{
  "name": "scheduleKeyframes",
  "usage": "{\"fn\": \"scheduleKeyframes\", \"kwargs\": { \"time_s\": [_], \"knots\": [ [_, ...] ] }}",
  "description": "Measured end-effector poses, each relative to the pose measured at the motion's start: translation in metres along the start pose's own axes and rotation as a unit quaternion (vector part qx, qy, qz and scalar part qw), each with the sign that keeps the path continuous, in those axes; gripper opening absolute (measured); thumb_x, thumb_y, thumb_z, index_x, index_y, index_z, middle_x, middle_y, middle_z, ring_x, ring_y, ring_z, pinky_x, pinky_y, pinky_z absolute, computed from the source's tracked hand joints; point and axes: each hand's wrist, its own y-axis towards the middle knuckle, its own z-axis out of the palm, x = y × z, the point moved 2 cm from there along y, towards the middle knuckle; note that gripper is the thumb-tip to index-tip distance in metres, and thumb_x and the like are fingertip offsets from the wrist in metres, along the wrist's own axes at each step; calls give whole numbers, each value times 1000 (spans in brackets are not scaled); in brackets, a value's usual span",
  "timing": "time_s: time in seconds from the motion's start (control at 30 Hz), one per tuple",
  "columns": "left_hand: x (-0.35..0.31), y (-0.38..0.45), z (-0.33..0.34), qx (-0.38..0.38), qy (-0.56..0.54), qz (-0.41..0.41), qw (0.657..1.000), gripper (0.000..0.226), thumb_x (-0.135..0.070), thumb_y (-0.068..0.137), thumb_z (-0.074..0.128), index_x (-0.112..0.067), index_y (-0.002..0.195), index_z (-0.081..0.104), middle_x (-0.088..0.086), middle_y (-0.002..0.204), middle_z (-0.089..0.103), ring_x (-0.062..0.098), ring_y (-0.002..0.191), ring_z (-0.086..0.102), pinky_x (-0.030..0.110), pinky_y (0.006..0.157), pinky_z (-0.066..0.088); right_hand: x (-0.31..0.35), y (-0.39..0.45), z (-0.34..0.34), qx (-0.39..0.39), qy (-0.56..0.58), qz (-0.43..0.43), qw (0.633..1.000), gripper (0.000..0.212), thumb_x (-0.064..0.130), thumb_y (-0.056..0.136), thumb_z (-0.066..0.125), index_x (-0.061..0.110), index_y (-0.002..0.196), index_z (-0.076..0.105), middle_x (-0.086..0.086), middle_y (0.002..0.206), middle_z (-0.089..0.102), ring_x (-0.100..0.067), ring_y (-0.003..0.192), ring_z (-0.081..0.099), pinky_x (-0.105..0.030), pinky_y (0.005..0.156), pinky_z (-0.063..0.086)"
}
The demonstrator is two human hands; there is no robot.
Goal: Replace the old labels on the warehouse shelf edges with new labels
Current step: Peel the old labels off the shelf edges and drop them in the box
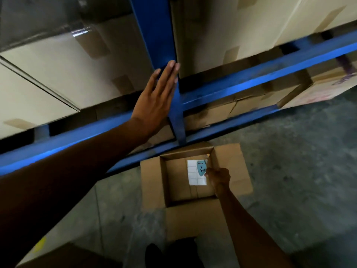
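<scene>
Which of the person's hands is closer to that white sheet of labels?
Right. The right hand pinches the label sheet over the open box; the left hand rests flat on the blue upright.

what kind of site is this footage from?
Most likely a warehouse or stockroom. Blue steel racking holds large taped cartons, and the floor is bare concrete. An open cardboard box sits by the rack, with a label sheet marked "1-2" held over it.

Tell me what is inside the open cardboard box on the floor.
Inside the open cardboard box is a white label sheet with a blue label marked "1-2". The right hand touches it; the hand hides the floor of the box beneath it.
</scene>
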Motion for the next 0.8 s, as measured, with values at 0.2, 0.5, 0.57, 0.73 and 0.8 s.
{"fn": "scheduleKeyframes", "kwargs": {
  "time_s": [0.2,0.5,0.57,0.73,0.8],
  "knots": [
    [-3,-1,1,4,-7,4,1000,77,-44,90,35,-2,146,3,26,155,-1,40,143,0,48,117,9,-2,0,15,8,37,-16,999,17,13,75,73,-4,78,71,-21,83,71,-18,59,58,-20,47,40],
    [1,-2,-1,12,4,16,1000,75,-51,88,40,-12,147,12,25,155,-1,41,143,1,49,116,8,6,11,4,64,17,-40,997,22,8,83,63,-6,99,68,-24,109,67,-38,101,62,-44,93,49],
    [2,-3,-3,13,6,20,1000,71,-48,90,38,-13,146,14,25,155,0,41,143,2,48,116,8,3,13,-1,43,18,-36,998,21,8,80,64,-6,95,69,-24,106,68,-35,95,63,-40,89,48],
    [7,-4,-11,62,-59,33,996,82,-55,87,42,-11,146,4,27,154,-10,41,142,-8,51,115,2,-3,7,-14,15,54,-3,998,22,11,77,67,-3,93,70,-24,98,70,-32,89,64,-37,75,48],
    [7,-10,-16,106,-132,47,984,82,-51,89,43,-11,147,-1,27,153,-15,39,142,-13,50,115,-4,5,0,-19,4,43,-24,999,21,14,78,66,-2,92,71,-22,95,71,-33,91,65,-38,79,52]
  ]
}}
